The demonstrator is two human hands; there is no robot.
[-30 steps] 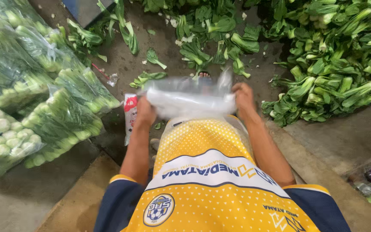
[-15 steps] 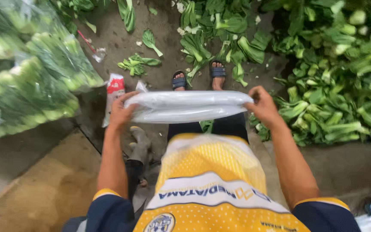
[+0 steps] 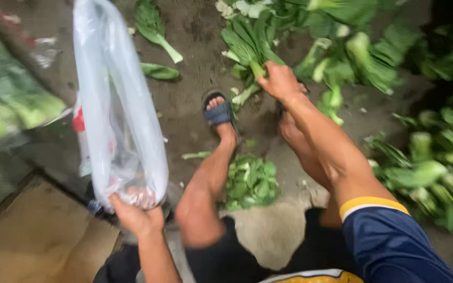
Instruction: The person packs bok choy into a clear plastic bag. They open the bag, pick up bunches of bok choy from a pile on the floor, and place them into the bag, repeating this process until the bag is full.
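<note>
My left hand [image 3: 132, 214] grips one end of a clear plastic bag [image 3: 116, 105], which stretches up and away toward the top of the view. My right hand [image 3: 278, 81] reaches forward and closes on the pale stem of a leafy green vegetable [image 3: 248, 48] lying on the dirt floor. My feet are below: the left one in a dark sandal [image 3: 218, 112], the right one partly hidden behind my right arm.
Piles of loose green vegetables [image 3: 425, 157] cover the right side and the top. A small heap of greens [image 3: 250, 181] lies between my legs. Bagged greens [image 3: 6, 110] sit at the left. Brown cardboard [image 3: 38, 241] lies at the bottom left.
Both hands held the bag stretched flat before. Now my right hand has let go and reached forward onto a vegetable, while the left hand keeps the bag, swung up on the left.
</note>
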